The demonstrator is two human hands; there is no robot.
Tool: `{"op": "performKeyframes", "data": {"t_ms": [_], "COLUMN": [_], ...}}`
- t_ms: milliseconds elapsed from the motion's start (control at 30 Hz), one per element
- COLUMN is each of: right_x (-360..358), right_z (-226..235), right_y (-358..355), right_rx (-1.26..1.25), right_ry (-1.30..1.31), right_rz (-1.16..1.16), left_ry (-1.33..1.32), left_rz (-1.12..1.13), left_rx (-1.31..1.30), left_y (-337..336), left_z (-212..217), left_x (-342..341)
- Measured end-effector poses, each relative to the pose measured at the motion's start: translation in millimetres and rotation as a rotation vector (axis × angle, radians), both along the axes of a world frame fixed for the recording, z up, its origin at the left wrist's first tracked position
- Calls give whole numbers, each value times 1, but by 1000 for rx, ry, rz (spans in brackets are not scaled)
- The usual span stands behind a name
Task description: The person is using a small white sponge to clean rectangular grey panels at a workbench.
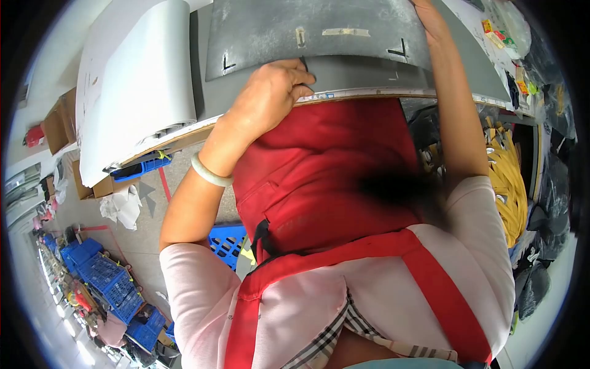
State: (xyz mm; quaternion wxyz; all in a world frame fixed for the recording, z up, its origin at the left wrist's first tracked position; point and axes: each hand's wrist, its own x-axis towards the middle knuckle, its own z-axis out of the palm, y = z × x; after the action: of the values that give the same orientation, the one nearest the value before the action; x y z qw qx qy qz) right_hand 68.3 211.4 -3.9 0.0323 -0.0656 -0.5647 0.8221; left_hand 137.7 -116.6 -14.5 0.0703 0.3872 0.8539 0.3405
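A worn dark grey sheet (264,37) with black corner marks and strips of tape lies over the front of the worktable, on a smoother grey surface (369,77). Its lower edge sits slightly raised, with shadow beneath. My left hand (279,89) is at that lower edge, fingers bent and pressed together by the table's front rim. A small dark tip shows at its fingers; what it belongs to is hidden. My right hand (427,18) is at the sheet's right edge, its fingers mostly cut off by the top of the view.
A large roll of pale sheeting (144,67) lies on the table at left. Yellow fabric (507,184) and black bags (538,289) are at right. Blue crates (110,283), a cardboard box (92,181) and crumpled white paper (121,206) stand on the floor at left.
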Motion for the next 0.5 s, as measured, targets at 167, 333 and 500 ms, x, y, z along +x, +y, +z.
{"op": "performKeyframes", "data": {"t_ms": [167,333,500], "right_x": [3,9,-1], "right_z": [-5,-2,-20], "right_y": [1,-9,9], "right_rx": [-94,-120,-97], "right_ry": [-19,-53,-32], "right_rz": [39,-16,5], "left_ry": [57,-9,73], "left_rz": [-36,-36,-65], "left_rx": [-41,-46,-46], "left_y": [0,-4,-3], "left_z": [5,5,0], "left_x": [1,0,0]}}
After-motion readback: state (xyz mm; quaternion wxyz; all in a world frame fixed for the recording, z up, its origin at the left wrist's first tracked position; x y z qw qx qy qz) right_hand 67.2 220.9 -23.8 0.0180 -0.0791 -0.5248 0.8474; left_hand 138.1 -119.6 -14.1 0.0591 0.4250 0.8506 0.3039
